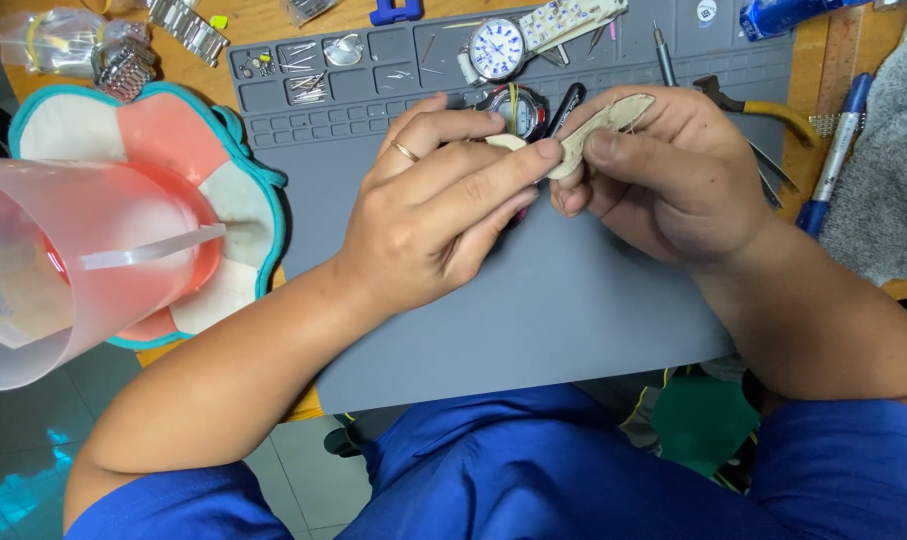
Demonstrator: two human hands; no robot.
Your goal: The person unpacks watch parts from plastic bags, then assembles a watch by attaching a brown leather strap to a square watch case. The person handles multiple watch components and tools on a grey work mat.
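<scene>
We hold a beige strap (604, 125) between both hands above the grey mat (534, 320). The strap looks like soft, worn leather, narrow and slightly curved, its pale suede-like underside turned up, one rounded end poking past our right knuckles. Our right hand (674, 180) curls around it, thumb pressed flat on the strap with the other fingers folded beneath. Our left hand (439, 210), with a thin ring on one finger, has thumb and forefinger pinched together at the strap's near end; the other fingers lie loosely bent.

Just behind the hands lies a dark watch (519, 108) with a round face, partly hidden by our fingers. Further back rests a white watch (499, 48) with a blue-marked dial and a pale, patterned band. The mat is matte and rubbery, its far edge moulded into small square compartments holding thin metal pins (309, 85).

To the left stands a translucent pink cup (64, 270) on a padded flower-shaped coaster (244, 195) edged in teal. To the right lie yellow-handled pliers (764, 108), a blue pen (839, 150) and a fuzzy grey cloth (889, 180).
</scene>
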